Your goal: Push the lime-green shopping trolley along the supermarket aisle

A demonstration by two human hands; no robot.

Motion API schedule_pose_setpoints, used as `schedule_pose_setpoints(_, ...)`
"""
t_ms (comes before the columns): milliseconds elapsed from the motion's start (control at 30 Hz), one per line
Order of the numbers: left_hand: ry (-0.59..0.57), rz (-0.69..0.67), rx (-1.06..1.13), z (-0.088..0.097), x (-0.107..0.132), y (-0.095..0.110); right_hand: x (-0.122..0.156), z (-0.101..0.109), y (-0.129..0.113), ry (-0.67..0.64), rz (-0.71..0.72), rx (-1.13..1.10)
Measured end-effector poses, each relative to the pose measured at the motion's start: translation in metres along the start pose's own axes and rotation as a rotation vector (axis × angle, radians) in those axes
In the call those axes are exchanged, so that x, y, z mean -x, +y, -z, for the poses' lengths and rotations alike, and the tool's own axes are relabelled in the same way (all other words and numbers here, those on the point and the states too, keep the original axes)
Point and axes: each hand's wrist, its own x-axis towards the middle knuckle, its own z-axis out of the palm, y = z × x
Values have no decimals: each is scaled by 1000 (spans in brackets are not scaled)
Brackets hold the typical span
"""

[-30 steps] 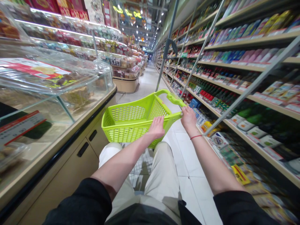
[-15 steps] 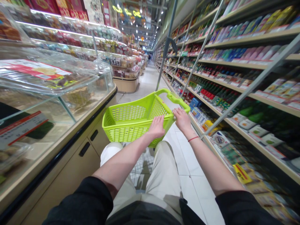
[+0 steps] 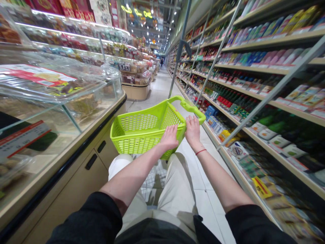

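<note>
A lime-green plastic shopping basket [image 3: 132, 142] rolls up the tiled aisle [image 3: 157, 91] between a glass display counter [image 3: 76, 145] and grocery shelves [image 3: 266, 67], its rim gripped by the left hand [image 3: 169, 137] and right hand [image 3: 193, 130].

One bare left hand [image 3: 169, 138] and one bare right hand [image 3: 193, 130] are seen, along with two black fabric sleeves [image 3: 83, 220]. One lime-green perforated plastic shopping basket [image 3: 137, 135] is present, with one curved green handle [image 3: 193, 107]. One thin red wrist cord [image 3: 200, 152] is worn. Two black door pulls [image 3: 91, 161] are counted on one cream-coloured, glass-topped display bench [image 3: 66, 183], and one red-and-white price label [image 3: 24, 139] is shown.
</note>
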Motion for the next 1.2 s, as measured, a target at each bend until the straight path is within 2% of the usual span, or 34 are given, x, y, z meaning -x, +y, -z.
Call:
schedule_pose_setpoints(100,1,-3,-6,0,0,0,7,1,-5,-89,149,-31)
schedule_pose_setpoints(200,-5,0,-9,1,1,1,5,9,17,-128,232,-68)
schedule_pose_setpoints(267,-14,6,-8,3,2,1,0,13,40,-89,186,-79)
schedule_pose_setpoints(333,-22,10,-6,5,2,1,-7,15,62,-8,72,-76)
schedule_pose_setpoints(433,-21,9,-2,5,1,1,-16,7,80,120,-121,-88)
schedule_pose_setpoints(533,-6,4,-1,2,-1,-1,-16,-10,68,236,-257,-119)
schedule_pose_setpoints(633,4,-1,-8,-1,-3,-3,-7,-28,32,317,-280,-123)
schedule_pose_setpoints(733,-11,-1,-13,-1,-4,-4,8,-42,-9,293,-257,-116)
schedule_pose_setpoints(833,-25,-9,-12,0,-5,-4,20,-47,-29,257,-251,-105)
schedule_pose_setpoints(900,-29,-9,-11,1,-5,-4,21,-46,-25,244,-249,-116)
schedule_pose_setpoints(1000,-28,-3,-9,1,-5,-5,10,-40,-1,265,-304,-167)
schedule_pose_setpoints(1100,-24,-7,-10,1,-6,-5,-11,-32,27,302,-434,-230)
schedule_pose_setpoints(1200,-32,-12,-12,2,-6,-6,-30,-28,44,334,-593,-301)
